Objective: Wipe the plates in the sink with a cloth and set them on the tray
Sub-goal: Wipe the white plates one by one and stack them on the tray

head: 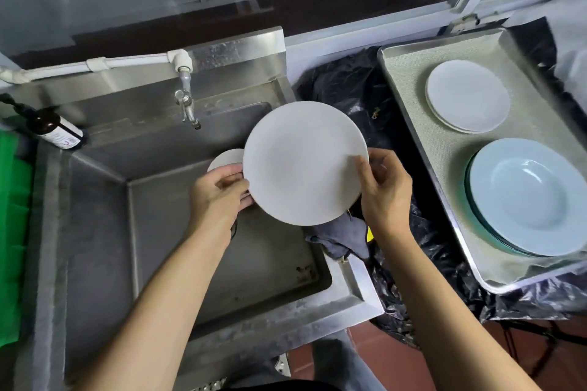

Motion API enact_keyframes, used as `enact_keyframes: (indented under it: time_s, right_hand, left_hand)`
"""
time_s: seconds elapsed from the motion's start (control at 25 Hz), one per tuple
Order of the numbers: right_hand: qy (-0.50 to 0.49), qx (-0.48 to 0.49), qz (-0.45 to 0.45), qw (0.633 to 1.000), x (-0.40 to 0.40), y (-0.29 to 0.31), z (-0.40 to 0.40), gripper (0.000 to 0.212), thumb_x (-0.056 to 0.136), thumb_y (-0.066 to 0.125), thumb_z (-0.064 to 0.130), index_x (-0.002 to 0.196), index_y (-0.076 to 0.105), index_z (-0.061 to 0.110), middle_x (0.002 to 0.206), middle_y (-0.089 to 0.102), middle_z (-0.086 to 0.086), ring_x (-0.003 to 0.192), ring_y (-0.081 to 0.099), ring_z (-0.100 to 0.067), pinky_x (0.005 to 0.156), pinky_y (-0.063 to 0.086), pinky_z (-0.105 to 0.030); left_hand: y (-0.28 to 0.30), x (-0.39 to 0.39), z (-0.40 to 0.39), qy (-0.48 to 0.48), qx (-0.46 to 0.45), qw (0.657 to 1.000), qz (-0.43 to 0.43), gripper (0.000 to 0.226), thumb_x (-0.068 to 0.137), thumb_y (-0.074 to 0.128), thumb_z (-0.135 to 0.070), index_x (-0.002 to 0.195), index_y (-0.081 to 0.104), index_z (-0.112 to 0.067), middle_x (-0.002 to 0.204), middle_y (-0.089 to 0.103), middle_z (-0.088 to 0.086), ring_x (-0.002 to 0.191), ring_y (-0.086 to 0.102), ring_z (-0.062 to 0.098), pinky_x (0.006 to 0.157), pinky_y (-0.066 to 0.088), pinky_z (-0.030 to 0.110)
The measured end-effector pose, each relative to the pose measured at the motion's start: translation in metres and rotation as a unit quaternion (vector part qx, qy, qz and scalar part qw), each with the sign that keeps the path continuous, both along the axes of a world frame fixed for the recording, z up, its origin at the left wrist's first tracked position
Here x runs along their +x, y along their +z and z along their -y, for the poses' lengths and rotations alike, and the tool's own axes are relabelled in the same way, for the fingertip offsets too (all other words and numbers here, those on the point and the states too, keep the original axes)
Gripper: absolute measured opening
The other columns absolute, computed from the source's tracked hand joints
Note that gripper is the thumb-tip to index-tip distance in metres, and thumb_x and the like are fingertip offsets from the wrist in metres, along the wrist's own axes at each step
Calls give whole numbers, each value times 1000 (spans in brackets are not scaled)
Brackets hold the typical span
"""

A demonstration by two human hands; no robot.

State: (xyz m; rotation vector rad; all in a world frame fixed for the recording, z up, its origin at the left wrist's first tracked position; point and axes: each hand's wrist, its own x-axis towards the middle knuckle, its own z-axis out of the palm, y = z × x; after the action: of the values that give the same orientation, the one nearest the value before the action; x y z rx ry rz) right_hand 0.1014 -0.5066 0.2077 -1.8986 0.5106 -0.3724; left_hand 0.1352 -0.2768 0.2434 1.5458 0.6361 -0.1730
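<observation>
white plate (305,165) held over sink (95,232), left hand (219,190) pinching 9 o'clock rim, right hand (382,187) 3 o'clock; cloth (341,236) beneath. probably wiped; next: carry toward tray (413,149), 3 o'clock.

A plate (301,162) is being held at frame centre, over the right part of the sink (95,216), between the left hand (219,190) and the right hand (384,187). A smaller plate (224,159) is lying behind the left hand. A cloth (341,236) is lying on the sink's right rim, below the plate. The tray (413,111) is sitting at the right, with a flat plate (467,95) toward the top and stacked deep plates (527,197) below it.
</observation>
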Motion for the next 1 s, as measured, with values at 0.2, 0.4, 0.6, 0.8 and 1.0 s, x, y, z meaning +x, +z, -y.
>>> enact_keyframes:
  time_s: [0.2, 0.4, 0.6, 0.8, 1.0]
  right_hand:
    - [-59, -7, -15, 998, 14, -9, 56, 25, 102, 54, 25, 113, 75, 19, 107, 74, 1, 100, 67, -14, 87, 53, -35]
    - [-123, 44, -39, 991, 24, -13, 116, 30, 97, 53, 7, 114, 78, 12, 94, 75, 1, 78, 64, 9, 75, 51, -16]
    - [-183, 106, -41, 977, 33, -13, 181, 26, 92, 60, 14, 102, 81, 26, 87, 77, 14, 79, 65, 7, 72, 49, -13]
    - [-226, 139, -42, 963, 57, -23, 247, 30, 91, 56, 9, 100, 79, 26, 92, 76, 16, 91, 68, -4, 86, 53, -22]
    - [-245, 132, -53, 959, 91, -45, 319, 34, 91, 54, 3, 100, 78, 26, 96, 74, 14, 101, 68, -14, 99, 54, -35]
  left_hand:
    - [-9, 19, 53, -34, -1, 999, -3, 26, 90, 66, 7, 106, 71, -13, 98, 75, 3, 89, 75, 17, 70, 61, 25]
    - [-16, 39, 119, -83, 4, 997, 3, 24, 89, 67, 4, 98, 71, -18, 99, 75, 3, 91, 74, 17, 73, 61, 27]
    - [-26, 64, 192, -120, -9, 993, 3, 24, 92, 63, 6, 113, 69, -5, 104, 74, 7, 94, 74, 19, 74, 62, 27]
    - [-38, 96, 267, -173, -17, 985, 8, 26, 92, 62, 8, 114, 68, -5, 101, 73, 5, 90, 72, 15, 69, 61, 23]
    - [-49, 139, 333, -259, -9, 966, 9, 36, 90, 63, 10, 125, 63, -2, 109, 71, 8, 97, 71, 18, 80, 61, 30]
